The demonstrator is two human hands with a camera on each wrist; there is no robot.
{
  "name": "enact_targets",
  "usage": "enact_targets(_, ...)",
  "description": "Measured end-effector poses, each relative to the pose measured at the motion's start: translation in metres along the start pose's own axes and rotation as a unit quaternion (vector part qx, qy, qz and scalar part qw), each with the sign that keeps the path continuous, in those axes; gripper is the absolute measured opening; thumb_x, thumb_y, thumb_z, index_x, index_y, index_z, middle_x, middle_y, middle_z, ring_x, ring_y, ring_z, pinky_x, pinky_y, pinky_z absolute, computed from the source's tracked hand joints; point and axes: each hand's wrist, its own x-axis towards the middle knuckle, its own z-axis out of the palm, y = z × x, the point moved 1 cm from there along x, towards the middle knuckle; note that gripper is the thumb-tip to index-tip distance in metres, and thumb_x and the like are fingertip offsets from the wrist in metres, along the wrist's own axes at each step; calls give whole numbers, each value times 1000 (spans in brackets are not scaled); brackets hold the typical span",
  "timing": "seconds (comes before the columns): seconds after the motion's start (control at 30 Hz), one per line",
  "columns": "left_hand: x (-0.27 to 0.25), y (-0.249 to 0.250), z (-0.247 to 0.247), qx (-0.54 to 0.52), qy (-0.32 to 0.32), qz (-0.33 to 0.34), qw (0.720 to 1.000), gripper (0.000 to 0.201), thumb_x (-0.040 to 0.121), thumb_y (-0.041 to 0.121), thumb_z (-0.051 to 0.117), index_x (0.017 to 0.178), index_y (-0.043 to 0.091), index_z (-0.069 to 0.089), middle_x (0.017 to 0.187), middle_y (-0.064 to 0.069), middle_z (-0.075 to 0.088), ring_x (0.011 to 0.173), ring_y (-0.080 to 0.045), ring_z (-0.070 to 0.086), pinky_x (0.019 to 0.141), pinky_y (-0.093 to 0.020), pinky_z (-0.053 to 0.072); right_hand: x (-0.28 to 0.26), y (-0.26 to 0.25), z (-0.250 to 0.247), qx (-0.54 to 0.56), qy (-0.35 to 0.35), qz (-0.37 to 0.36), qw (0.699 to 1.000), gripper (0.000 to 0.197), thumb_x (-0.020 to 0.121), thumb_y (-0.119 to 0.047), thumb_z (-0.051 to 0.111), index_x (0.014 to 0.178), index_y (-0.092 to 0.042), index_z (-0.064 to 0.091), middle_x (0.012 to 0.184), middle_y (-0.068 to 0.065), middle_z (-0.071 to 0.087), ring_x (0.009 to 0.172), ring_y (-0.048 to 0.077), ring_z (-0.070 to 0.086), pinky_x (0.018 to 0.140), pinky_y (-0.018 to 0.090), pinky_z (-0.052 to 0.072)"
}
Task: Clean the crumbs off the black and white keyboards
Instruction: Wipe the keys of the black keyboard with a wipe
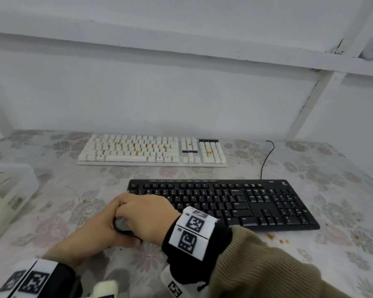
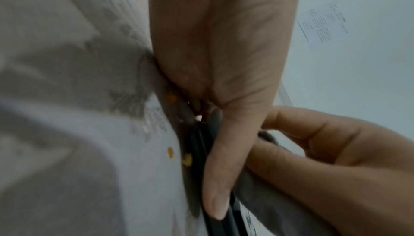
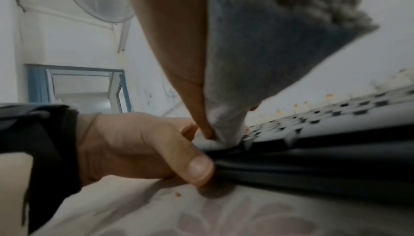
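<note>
We see both hands meeting at the left end of the black keyboard point(image 1: 222, 203), which lies on the bench point(image 1: 332, 254) nearest us. The left hand point(image 1: 93, 229) grips that end: thumb point(image 3: 197, 167) curled against the front edge, the other fingers hidden behind the right hand. The right hand point(image 1: 146, 216) lies over it, fingers curled round a grey cloth point(image 3: 253, 53) bunched in the fist. In the right wrist view the cloth's lower tip touches the corner keys of the black keyboard. In the left wrist view the right hand's fingers point(image 2: 313, 133) are folded over the cloth point(image 2: 268, 201), beside the left thumb point(image 2: 224, 177).

The white keyboard point(image 1: 152, 151) sits farther back on the bench, well apart from both hands, with orange crumbs point(image 1: 138, 146) scattered among its keys. More crumbs point(image 1: 278, 238) lie on the flowered bench cover just in front of the black keyboard's right half, and a few point(image 2: 179, 154) beside its left end near the left hand. A translucent plastic box point(image 1: 11, 190) stands at the bench's left edge.
</note>
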Motion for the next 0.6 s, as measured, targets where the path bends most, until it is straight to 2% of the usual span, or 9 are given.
enact_targets(0.03, 0, 0, 0, -11, -4, 0, 1000, 88, 60, -8, 85, 118, 44, 45, 105, 35, 64, 96, 11, 63, 71, -12, 52, -3, 1, -2, -2, -4, -3, 1000, 23, 95, -14, 49, 110, -11, 66, 117, 6, 55, 93, 32, 59, 64, 36, 40)
enact_targets(0.1, 0, 1, 0, -47, -6, -9, 999, 98, 54, -3, 89, 122, 46, 38, 100, 41, 62, 94, 16, 61, 70, -10, 51, -13, 5, -4, -4, -11, 3, 1000, 24, 95, -18, 48, 106, -10, 67, 111, 7, 52, 89, 32, 58, 60, 35, 37)
enact_targets(0.17, -1, 2, 0, -90, -13, -8, 996, 111, 32, 21, 98, 120, 48, 36, 99, 43, 62, 95, 16, 61, 70, -8, 50, -25, 10, -5, -16, -11, 6, 1000, 25, 96, -20, 47, 104, -10, 68, 109, 6, 51, 84, 31, 56, 54, 32, 30)
enact_targets(0.23, -1, 2, 1, -117, -12, -7, 993, 119, 15, 39, 97, 118, 48, 39, 105, 36, 65, 99, 11, 63, 71, -9, 51, -41, 19, -2, -41, -9, 2, 999, 22, 95, -16, 47, 104, -12, 66, 110, 3, 50, 81, 30, 55, 52, 30, 29)
enact_targets(0.3, -1, 0, 1, -130, -6, -2, 991, 119, 13, 43, 97, 118, 48, 41, 110, 31, 66, 103, 12, 61, 74, -6, 48, -57, 32, 3, -33, -4, 10, 999, 23, 93, -14, 46, 105, -17, 66, 111, 0, 50, 87, 29, 58, 56, 33, 36)
enact_targets(0.43, -1, -1, -1, -118, -17, -4, 993, 116, 19, 50, 96, 120, 50, 39, 108, 43, 59, 104, 18, 57, 75, 0, 44, -93, 62, 2, 7, -8, 67, 998, 38, 86, -26, 28, 99, -24, 64, 110, -8, 50, 91, 24, 61, 67, 37, 49)
enact_targets(0.53, 0, -3, -2, -105, -14, -7, 994, 119, 19, 52, 95, 124, 50, 38, 109, 44, 59, 106, 17, 56, 77, -3, 45, -120, 80, -4, 10, -13, 103, 995, 25, 92, -18, 43, 103, -28, 63, 117, -12, 50, 99, 19, 59, 73, 34, 48)
enact_targets(0.6, 0, -3, -2, -97, -12, -4, 995, 119, 18, 55, 94, 122, 52, 38, 108, 45, 58, 104, 19, 56, 76, 0, 43, -131, 86, -11, 1, -23, 121, 992, 25, 93, -18, 45, 105, -30, 63, 120, -13, 49, 101, 16, 58, 73, 30, 44)
